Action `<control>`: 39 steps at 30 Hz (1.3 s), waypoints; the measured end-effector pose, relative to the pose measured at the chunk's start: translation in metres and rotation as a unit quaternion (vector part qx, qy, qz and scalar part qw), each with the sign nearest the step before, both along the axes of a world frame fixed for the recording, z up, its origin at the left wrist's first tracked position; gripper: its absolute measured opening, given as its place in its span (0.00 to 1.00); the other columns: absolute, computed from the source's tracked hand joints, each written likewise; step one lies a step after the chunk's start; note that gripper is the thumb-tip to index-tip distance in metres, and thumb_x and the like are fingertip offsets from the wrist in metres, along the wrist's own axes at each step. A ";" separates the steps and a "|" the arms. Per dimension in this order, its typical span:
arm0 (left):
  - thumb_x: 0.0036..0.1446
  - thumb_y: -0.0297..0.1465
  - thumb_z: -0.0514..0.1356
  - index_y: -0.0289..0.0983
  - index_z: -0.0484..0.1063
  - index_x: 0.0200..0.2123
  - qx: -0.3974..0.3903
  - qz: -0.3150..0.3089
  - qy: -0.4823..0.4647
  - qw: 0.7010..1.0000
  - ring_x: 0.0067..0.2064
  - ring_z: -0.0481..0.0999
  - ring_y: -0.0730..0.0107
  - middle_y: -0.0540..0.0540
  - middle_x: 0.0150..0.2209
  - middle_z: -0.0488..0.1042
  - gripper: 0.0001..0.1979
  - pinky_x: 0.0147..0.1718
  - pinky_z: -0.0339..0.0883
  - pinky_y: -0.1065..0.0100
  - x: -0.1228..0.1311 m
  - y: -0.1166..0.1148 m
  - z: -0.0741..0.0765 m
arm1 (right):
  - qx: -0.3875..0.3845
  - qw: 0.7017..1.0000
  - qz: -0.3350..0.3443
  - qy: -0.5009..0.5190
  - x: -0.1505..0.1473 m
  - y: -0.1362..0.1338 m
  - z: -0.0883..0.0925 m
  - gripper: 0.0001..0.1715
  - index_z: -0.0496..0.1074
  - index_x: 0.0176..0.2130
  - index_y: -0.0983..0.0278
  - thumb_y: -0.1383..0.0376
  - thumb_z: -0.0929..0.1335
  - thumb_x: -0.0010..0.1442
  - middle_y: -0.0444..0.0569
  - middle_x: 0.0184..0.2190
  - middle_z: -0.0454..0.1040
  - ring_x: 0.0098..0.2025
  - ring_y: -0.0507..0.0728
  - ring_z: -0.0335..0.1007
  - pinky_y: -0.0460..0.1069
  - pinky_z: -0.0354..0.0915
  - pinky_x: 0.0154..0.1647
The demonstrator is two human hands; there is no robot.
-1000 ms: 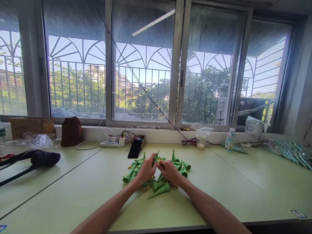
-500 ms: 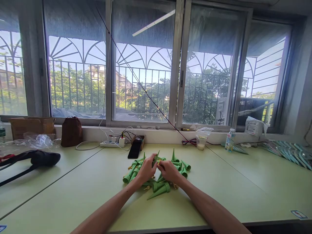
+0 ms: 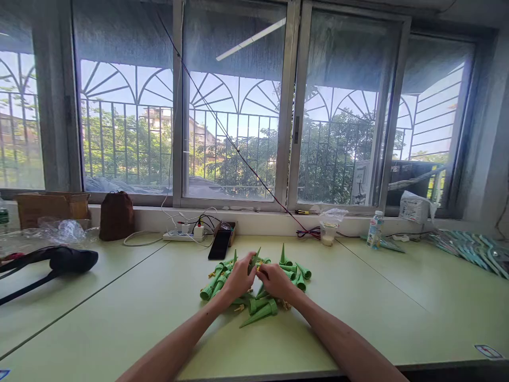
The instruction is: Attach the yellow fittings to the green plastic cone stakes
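Observation:
My left hand [image 3: 240, 276] is closed around a green plastic spike [image 3: 256, 258], a hollow cone with its point upward. My right hand [image 3: 275, 279] meets it, fingers pinched on a small yellow piece [image 3: 258, 269], mostly hidden by the fingertips. Around both hands lie several more green spikes with wide collared ends; one lies on its side [image 3: 260, 313] in front, and another stands point-up [image 3: 283, 253] behind the right hand. Small yellow parts [image 3: 239, 307] are scattered among them.
Behind the pile lie a black phone [image 3: 219, 244] and a white power strip [image 3: 185, 234]. A brown pouch [image 3: 116, 216] and black headphones-like item [image 3: 73, 259] are at left. A plastic cup [image 3: 328, 232], a bottle [image 3: 375, 230] and bagged pale-green items [image 3: 473, 249] are at right.
Both hands stay together over the pile with the green spike. The right hand's fingers have shifted very slightly; the view has moved a little.

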State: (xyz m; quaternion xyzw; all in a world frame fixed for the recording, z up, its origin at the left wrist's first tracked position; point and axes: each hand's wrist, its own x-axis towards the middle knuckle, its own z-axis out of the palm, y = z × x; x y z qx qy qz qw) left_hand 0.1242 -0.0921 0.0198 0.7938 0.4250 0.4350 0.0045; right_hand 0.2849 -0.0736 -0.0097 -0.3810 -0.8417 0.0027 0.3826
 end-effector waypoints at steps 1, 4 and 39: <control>0.56 0.26 0.54 0.38 0.65 0.50 0.001 0.001 0.000 1.000 0.37 0.75 0.64 0.46 0.35 0.75 0.18 0.37 0.65 0.66 0.000 0.000 0.000 | -0.002 1.000 0.001 0.000 0.000 0.000 0.000 0.12 0.67 0.26 0.65 0.68 0.63 0.62 0.46 0.22 0.70 0.24 0.50 0.60 0.44 0.49 0.26; 0.55 0.26 0.54 0.37 0.65 0.50 0.001 0.004 0.003 1.000 0.37 0.75 0.63 0.45 0.35 0.75 0.18 0.38 0.66 0.66 0.000 0.001 -0.001 | -0.002 1.000 0.002 -0.002 0.000 -0.002 0.002 0.12 0.67 0.26 0.65 0.68 0.63 0.62 0.46 0.22 0.70 0.24 0.50 0.60 0.44 0.49 0.27; 0.54 0.25 0.55 0.36 0.67 0.50 -0.005 0.009 0.002 1.000 0.40 0.75 0.61 0.43 0.36 0.76 0.18 0.41 0.67 0.64 0.000 0.004 -0.004 | -0.018 1.000 0.008 -0.007 0.000 -0.002 0.001 0.12 0.70 0.27 0.65 0.68 0.63 0.61 0.48 0.26 0.75 0.25 0.51 0.64 0.44 0.51 0.28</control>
